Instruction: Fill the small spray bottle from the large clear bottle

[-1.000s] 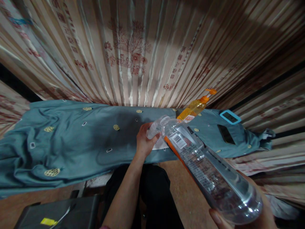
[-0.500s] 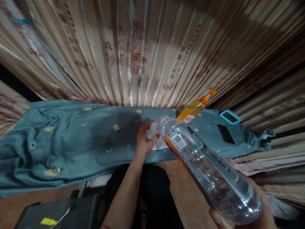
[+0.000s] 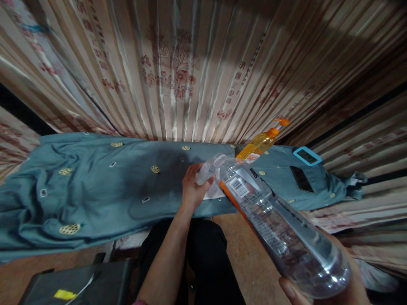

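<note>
Clear plastic bottle was held slantwise, off the cloth-covered tabletop, its neck end toward the left hand and base toward the wearer's right. Right hand, partly hidden behind the bottle, was curled around the base end, thumb visible on the near side. Left hand was closed on a translucent wad at the neck — tissue or film, could not tell which. Beyond: orange pump bottle; farther right, blue-framed digital clock and dark phone.
</note>
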`<state>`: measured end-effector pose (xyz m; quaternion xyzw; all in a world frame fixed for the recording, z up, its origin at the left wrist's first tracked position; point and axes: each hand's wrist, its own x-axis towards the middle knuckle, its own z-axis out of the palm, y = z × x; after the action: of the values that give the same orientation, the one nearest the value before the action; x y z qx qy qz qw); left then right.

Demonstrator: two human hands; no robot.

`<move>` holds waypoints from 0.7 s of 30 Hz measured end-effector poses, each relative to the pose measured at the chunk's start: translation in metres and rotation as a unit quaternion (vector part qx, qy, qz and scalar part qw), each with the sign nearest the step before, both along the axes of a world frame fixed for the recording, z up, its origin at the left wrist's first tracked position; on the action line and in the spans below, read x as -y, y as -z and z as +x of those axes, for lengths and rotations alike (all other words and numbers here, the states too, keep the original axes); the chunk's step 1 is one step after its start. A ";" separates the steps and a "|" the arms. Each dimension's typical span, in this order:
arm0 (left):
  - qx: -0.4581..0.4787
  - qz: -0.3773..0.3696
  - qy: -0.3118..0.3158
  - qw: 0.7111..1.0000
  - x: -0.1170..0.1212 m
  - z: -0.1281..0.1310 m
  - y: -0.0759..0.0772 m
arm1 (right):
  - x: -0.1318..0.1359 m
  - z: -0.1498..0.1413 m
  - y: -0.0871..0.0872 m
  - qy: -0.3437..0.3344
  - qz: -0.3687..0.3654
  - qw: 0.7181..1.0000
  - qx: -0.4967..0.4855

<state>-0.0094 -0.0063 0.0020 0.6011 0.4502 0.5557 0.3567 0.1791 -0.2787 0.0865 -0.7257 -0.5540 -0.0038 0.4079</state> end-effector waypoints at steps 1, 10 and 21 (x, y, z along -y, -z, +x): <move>0.001 0.000 0.002 1.000 0.000 0.000 0.000 | 0.001 0.002 0.001 -0.005 -0.001 1.000 -0.003; -0.006 -0.008 0.003 1.000 0.001 -0.001 -0.004 | 0.000 0.002 -0.003 -0.002 0.002 1.000 0.001; -0.007 -0.008 0.000 1.000 0.002 -0.001 -0.004 | -0.003 -0.004 -0.007 0.013 0.004 1.000 0.025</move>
<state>-0.0101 -0.0080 0.0057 0.6018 0.4569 0.5480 0.3588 0.1755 -0.2755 0.0931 -0.7309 -0.5547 -0.0296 0.3966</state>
